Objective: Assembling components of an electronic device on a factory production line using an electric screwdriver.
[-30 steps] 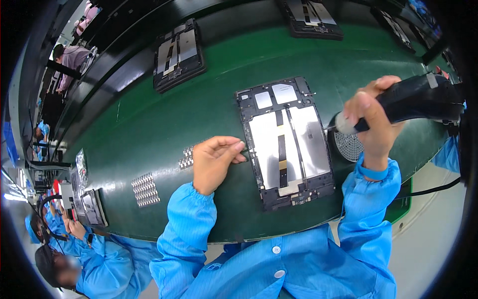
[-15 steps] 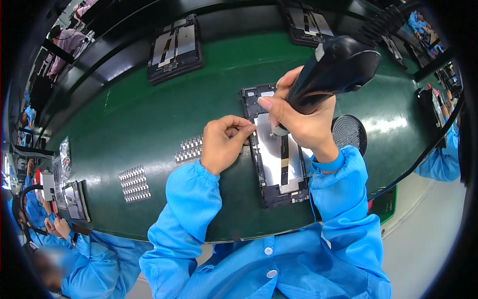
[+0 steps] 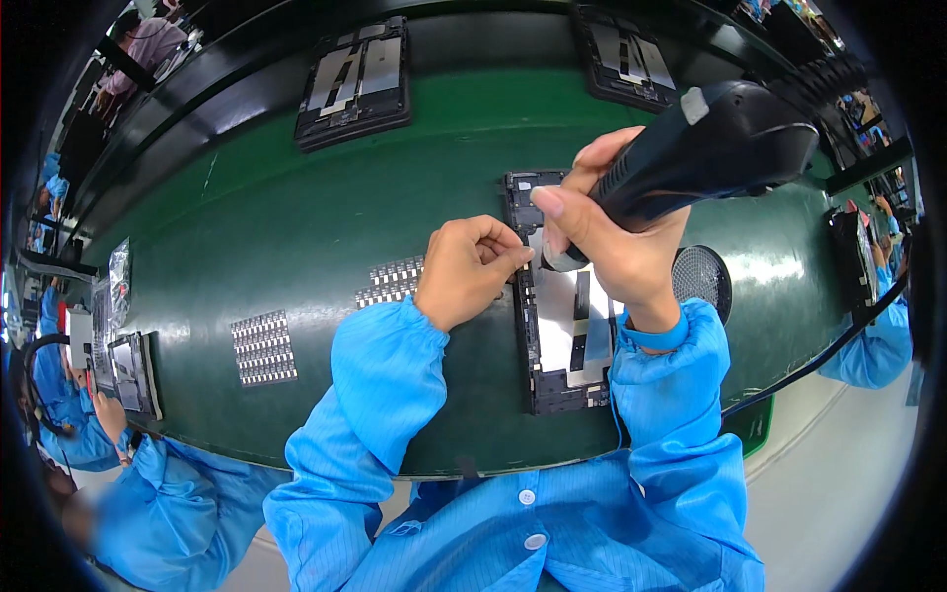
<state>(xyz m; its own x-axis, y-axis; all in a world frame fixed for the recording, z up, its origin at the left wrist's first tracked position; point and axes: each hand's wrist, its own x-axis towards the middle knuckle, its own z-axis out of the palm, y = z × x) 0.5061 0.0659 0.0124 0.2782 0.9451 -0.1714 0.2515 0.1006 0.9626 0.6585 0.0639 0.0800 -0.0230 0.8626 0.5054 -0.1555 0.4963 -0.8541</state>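
Note:
An opened tablet-like device (image 3: 562, 400), with a black frame and a silver plate, lies on the green table in front of me. My left hand (image 3: 466, 271) is at its left edge, thumb and forefinger pinched together; whatever sits between the fingertips is too small to make out. In my right hand (image 3: 631, 252) is a black hot-air gun (image 3: 710, 153), held tilted over the device's upper part. Its metal nozzle (image 3: 562, 259) points down close to my left fingertips. The right hand and gun hide the device's upper right side.
Two sheets of small parts, a near one (image 3: 263, 347) and a farther one (image 3: 393, 281), lie left of the device. A round mesh dish (image 3: 702, 281) sits to the right. More opened devices (image 3: 357, 84) rest along the back. A co-worker's blue sleeve (image 3: 178, 513) shows at lower left.
The gun's nozzle has come nearer to the device's left edge and my left fingertips, and the gun leans farther right. My left hand stays pinched at that edge. The whole view has shifted slightly.

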